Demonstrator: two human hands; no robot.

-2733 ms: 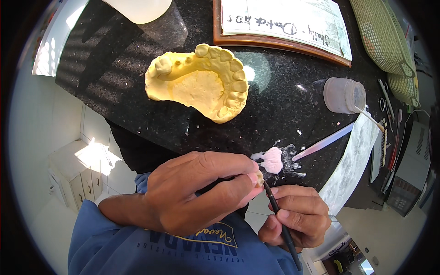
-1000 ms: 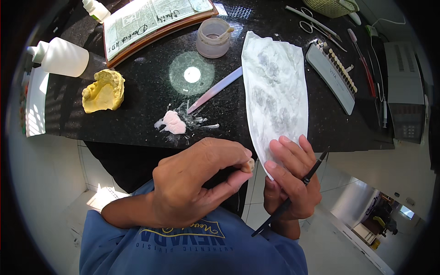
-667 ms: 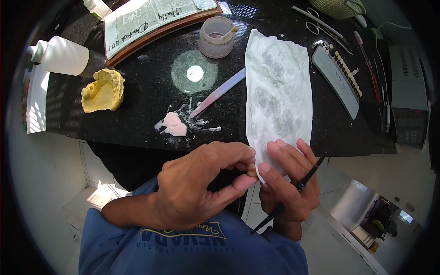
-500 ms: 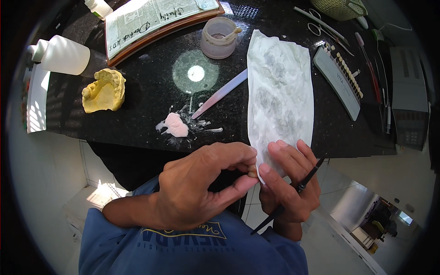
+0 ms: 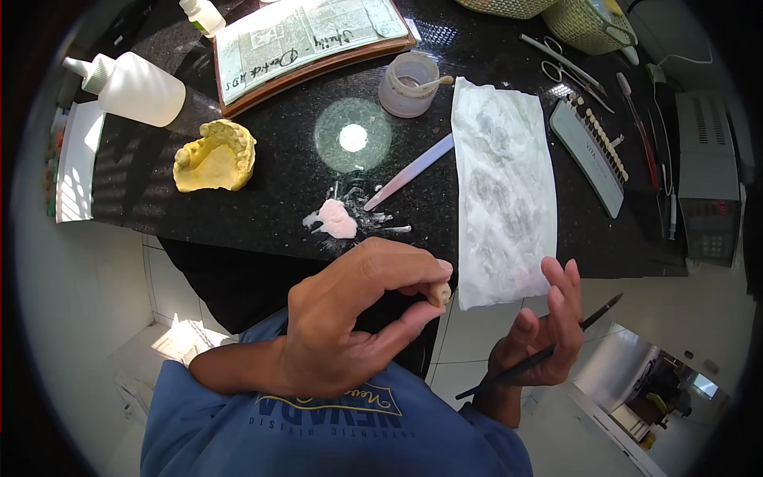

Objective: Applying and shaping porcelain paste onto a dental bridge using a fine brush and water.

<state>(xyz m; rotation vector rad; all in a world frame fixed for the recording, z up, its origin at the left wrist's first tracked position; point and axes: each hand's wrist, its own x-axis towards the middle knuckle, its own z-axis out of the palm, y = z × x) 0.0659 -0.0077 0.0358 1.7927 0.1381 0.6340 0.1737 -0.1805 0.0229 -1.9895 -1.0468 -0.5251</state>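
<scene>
Between thumb and fingers, my left hand pinches a small tooth-coloured dental piece, held in front of the table edge. Off to the right, my right hand has a thin black brush lying across its fingers, its tip pointing up and right. Several of its fingers are raised, apart from the tissue. That crumpled white tissue lies on the dark table with its near end over the edge. A pink powder heap sits beyond my left hand, near a lilac-pink spatula partly under the tissue.
Left on the table are a yellow dental cast and a white squeeze bottle. Farther back stand a cloudy jar and a paper-covered board. A tooth shade guide, scissors and a toothbrush lie right.
My right hand has let go of the tissue's near end and moved right and down, keeping the brush. The dental piece has come away from the tissue, still in my left hand.
</scene>
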